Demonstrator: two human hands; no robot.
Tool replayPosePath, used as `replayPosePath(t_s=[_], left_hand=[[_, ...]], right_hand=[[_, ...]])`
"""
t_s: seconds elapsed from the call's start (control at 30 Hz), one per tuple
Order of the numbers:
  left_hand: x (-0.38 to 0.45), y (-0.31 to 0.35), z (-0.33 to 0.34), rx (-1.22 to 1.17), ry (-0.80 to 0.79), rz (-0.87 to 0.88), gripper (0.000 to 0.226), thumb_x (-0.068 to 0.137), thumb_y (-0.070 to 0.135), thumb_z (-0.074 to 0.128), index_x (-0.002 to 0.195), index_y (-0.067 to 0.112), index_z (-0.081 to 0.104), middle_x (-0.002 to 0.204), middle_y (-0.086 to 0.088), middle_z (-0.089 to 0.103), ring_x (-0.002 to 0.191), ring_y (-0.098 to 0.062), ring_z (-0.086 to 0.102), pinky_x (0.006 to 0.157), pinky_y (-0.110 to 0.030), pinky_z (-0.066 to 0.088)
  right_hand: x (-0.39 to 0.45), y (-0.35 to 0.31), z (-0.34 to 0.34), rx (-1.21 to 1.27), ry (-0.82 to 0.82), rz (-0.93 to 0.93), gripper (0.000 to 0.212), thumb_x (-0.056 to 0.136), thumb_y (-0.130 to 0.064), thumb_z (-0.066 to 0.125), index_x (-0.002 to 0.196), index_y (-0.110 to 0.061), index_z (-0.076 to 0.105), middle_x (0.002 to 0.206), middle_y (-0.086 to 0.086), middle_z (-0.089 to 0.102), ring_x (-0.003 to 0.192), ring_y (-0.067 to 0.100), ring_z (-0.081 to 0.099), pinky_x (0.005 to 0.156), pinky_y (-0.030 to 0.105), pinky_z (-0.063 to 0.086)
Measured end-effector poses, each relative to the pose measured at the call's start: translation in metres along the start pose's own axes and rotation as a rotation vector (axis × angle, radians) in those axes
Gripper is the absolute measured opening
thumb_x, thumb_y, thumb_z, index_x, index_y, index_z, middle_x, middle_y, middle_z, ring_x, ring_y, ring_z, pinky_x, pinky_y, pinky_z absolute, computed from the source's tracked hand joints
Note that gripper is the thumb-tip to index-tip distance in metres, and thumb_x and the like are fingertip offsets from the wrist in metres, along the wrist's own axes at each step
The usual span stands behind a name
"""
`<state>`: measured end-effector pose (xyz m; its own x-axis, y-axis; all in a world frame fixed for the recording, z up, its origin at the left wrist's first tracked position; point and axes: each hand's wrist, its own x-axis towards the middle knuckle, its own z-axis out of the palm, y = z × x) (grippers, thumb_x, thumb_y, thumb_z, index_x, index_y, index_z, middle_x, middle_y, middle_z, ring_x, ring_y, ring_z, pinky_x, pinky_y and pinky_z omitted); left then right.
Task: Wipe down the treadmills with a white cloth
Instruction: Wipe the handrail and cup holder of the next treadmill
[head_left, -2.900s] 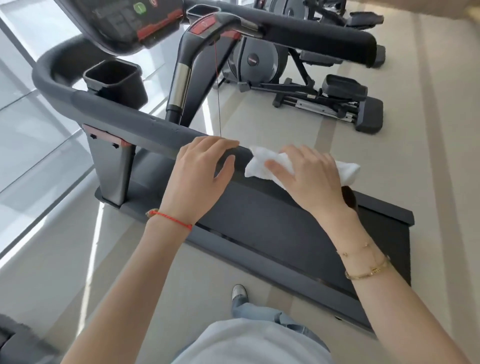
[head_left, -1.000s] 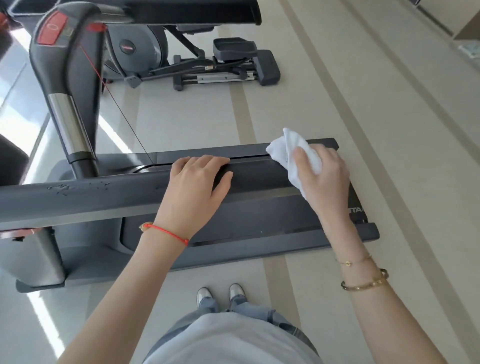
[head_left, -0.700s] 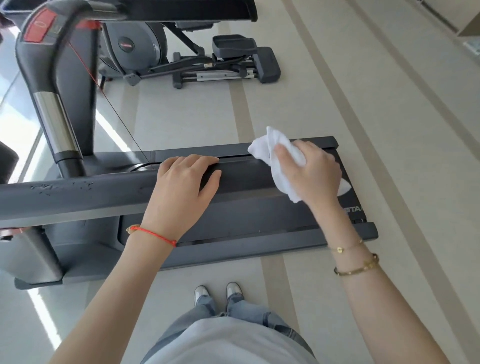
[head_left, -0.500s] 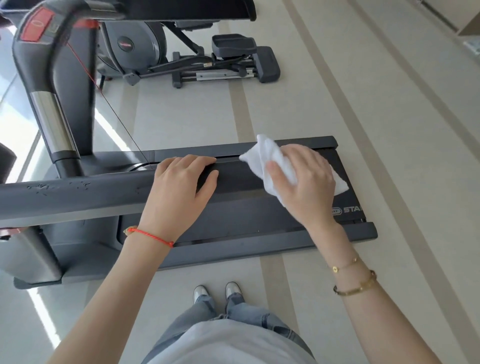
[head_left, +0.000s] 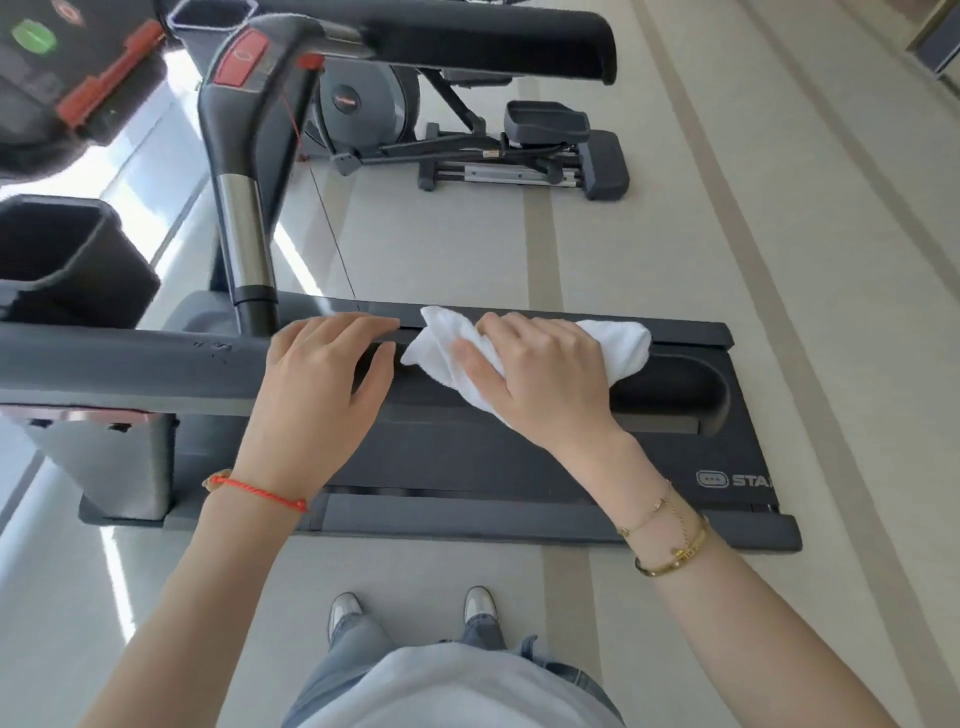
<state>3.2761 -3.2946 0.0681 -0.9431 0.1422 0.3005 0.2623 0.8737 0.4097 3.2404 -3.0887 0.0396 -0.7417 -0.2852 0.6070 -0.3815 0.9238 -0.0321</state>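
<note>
On the near handrail (head_left: 130, 369) of the treadmill (head_left: 467, 467) lies the white cloth (head_left: 623, 345), bunched, draped over the rail's top w/ one end poking out toward the left hand and the other end past the right hand's knuckles toward the rail's free end.

Right hand (head_left: 540, 379): palm down on the cloth, fingers curled over it and over the rail; thumb on the near side. Cloth is pressed betw. hand and rail. Wrist carries a gold bangle (head_left: 675, 556) and a thin gold chain.

Left hand (head_left: 322, 395): just beside the cloth on the same rail, on the side toward the upright. Fingers close together, laid over the rail's top edge, thumb angled along the near face. Palm rests on the rail; holds nothing else. Red cord bracelet (head_left: 260, 493) at the wrist.

Rel. to the handrail:
- Below it: treadmill deck and dark belt, logo lettering partly visible near the rear end.
- Beyond it: far handrail (head_left: 467, 41), parallel, w/ a curved upright (head_left: 244, 234) w/ a chrome section and a red pad near the top.
- At its upright end: cup holder (head_left: 67, 260), and console (head_left: 52, 62) w/ a green button and red trim.
- Well beyond it: an elliptical trainer (head_left: 467, 145) on the pale striped floor (head_left: 779, 260).
- Nearer than it: person's two shoes (head_left: 345, 610), jeans, light shirt.
</note>
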Motion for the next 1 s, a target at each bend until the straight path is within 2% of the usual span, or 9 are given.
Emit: replayPosePath(t_s=[0.2,0.37,0.53,0.67,0.73,0.83,0.9,1.0], left_hand=[[-0.016,-0.078,-0.041,0.040,0.084,-0.104,0.024,0.097,0.013,0.053,0.115,0.012,0.068,0.113,-0.004,0.070,0.106,-0.030,0.063,0.101,-0.053,0.040],[-0.024,-0.141,-0.075,0.071,0.130,-0.124,0.024,0.095,0.009,0.054,0.115,0.011,0.068,0.109,-0.006,0.070,0.105,-0.030,0.063,0.098,-0.054,0.043],[-0.029,-0.188,-0.099,0.070,0.078,-0.115,0.025,0.096,0.011,0.053,0.115,0.011,0.068,0.111,-0.004,0.070,0.109,-0.029,0.062,0.101,-0.053,0.041],[-0.031,-0.210,-0.106,0.053,0.046,-0.070,0.022,0.096,0.011,0.055,0.113,0.013,0.069,0.112,-0.002,0.069,0.110,-0.027,0.061,0.104,-0.049,0.039],[-0.031,-0.218,-0.108,0.040,0.037,-0.057,0.022,0.096,0.013,0.055,0.113,0.014,0.069,0.113,0.000,0.069,0.112,-0.025,0.060,0.105,-0.046,0.037],[-0.030,-0.232,-0.112,0.024,0.030,-0.057,0.022,0.097,0.014,0.055,0.115,0.015,0.068,0.114,0.000,0.068,0.112,-0.024,0.059,0.107,-0.045,0.036],[-0.031,-0.241,-0.114,0.018,0.016,-0.034,0.022,0.097,0.012,0.055,0.114,0.013,0.068,0.113,-0.001,0.069,0.110,-0.025,0.060,0.106,-0.045,0.036],[-0.033,-0.251,-0.116,0.002,-0.009,0.002,0.022,0.094,0.002,0.054,0.109,0.010,0.067,0.110,-0.003,0.069,0.107,-0.026,0.060,0.104,-0.036,0.033]], right_hand=[[0.021,-0.057,0.021,0.009,0.032,-0.012,0.053,0.101,-0.046,0.030,0.067,-0.015,0.055,0.055,-0.002,0.052,0.048,0.020,0.046,0.051,0.031,0.035],[0.050,-0.135,0.045,0.028,0.043,-0.056,0.054,0.102,-0.046,0.028,0.073,-0.015,0.061,0.059,-0.001,0.056,0.050,0.019,0.050,0.054,0.029,0.034],[0.075,-0.201,0.065,0.058,0.027,-0.105,0.055,0.102,-0.049,0.027,0.083,-0.016,0.067,0.069,-0.001,0.063,0.058,0.018,0.057,0.058,0.027,0.040],[0.063,-0.199,0.064,0.096,0.046,-0.169,0.044,0.102,-0.047,0.039,0.096,-0.016,0.070,0.085,-0.001,0.068,0.073,0.021,0.063,0.069,0.034,0.049],[0.055,-0.191,0.059,0.046,0.053,-0.104,0.040,0.101,-0.046,0.043,0.094,-0.017,0.070,0.084,-0.002,0.068,0.073,0.022,0.061,0.070,0.036,0.047],[0.065,-0.205,0.060,-0.031,0.059,0.109,0.044,0.100,-0.044,0.040,0.077,-0.016,0.065,0.068,0.000,0.062,0.062,0.024,0.054,0.063,0.036,0.042],[0.080,-0.236,0.070,-0.016,0.044,0.111,0.044,0.100,-0.043,0.040,0.075,-0.015,0.063,0.065,0.001,0.059,0.060,0.023,0.052,0.062,0.035,0.040],[0.088,-0.279,0.084,0.007,0.024,0.016,0.044,0.101,-0.044,0.039,0.084,-0.016,0.067,0.074,0.001,0.062,0.067,0.022,0.053,0.065,0.035,0.041]])
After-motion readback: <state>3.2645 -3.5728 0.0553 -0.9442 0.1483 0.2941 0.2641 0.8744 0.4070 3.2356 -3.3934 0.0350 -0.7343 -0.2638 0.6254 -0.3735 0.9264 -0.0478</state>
